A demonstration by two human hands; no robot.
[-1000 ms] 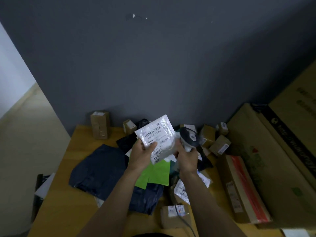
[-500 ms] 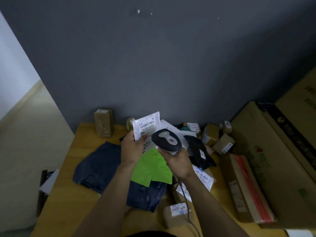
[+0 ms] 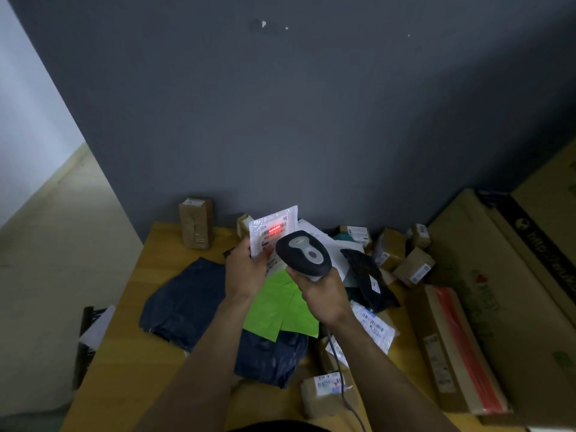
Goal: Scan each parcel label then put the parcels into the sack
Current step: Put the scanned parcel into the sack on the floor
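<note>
Frame centre: white parcel (image 3: 274, 232) is pinched at its lower edge by left hand (image 3: 246, 275), scanner (image 3: 304, 255) gripped by right hand (image 3: 324, 297); probably light, floppy.

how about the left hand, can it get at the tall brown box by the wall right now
Probably not yet: the left hand holds the white parcel up to the scanner, so it is busy. The way looks free; the tall brown box stands alone by the wall, left of the hand.

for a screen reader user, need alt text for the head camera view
A person's right hand aims a scanner at a white parcel held in the left hand, red light on its barcode, above a cluttered table.
</note>
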